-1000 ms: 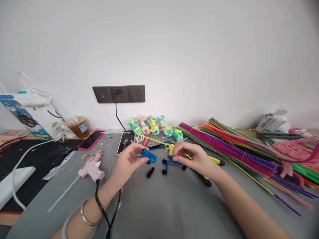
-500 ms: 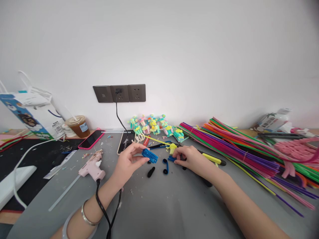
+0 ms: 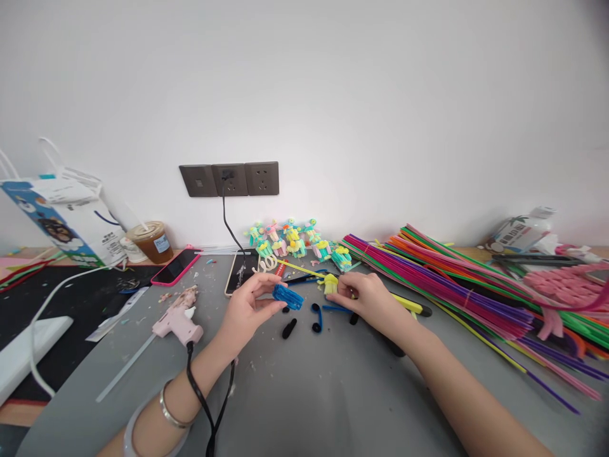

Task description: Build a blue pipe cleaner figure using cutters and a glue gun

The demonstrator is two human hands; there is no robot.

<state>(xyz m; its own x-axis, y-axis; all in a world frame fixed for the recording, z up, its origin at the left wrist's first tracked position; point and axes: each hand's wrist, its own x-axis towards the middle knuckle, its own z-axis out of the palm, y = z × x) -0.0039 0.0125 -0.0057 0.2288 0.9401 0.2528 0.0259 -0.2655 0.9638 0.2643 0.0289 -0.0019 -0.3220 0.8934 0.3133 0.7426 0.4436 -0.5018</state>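
My left hand (image 3: 250, 306) pinches a bundle of folded blue pipe cleaners (image 3: 288, 296) above the grey table. At the right, my right hand (image 3: 365, 296) has its fingertips closed at the lower edge of a small yellow pipe-cleaner piece (image 3: 330, 283); part of the grip is hidden. Just below those fingers lies a straight blue pipe-cleaner strip (image 3: 337, 309). Between the hands rest a blue strip with black coiled ends (image 3: 317, 318) and a black fuzzy piece (image 3: 289, 328).
A pink glue gun (image 3: 178, 325) with a black cord lies at left, near a pink-edged phone (image 3: 176, 266) and a drink cup (image 3: 155, 243). Small pipe-cleaner figures (image 3: 295, 240) stand by the wall. Bundled pipe cleaners (image 3: 442, 285) and yellow-handled pliers (image 3: 406, 303) lie at right.
My right hand has let go of the blue strip, which now lies on the table, and shifted slightly up to the yellow piece. My left hand still holds the blue bundle.
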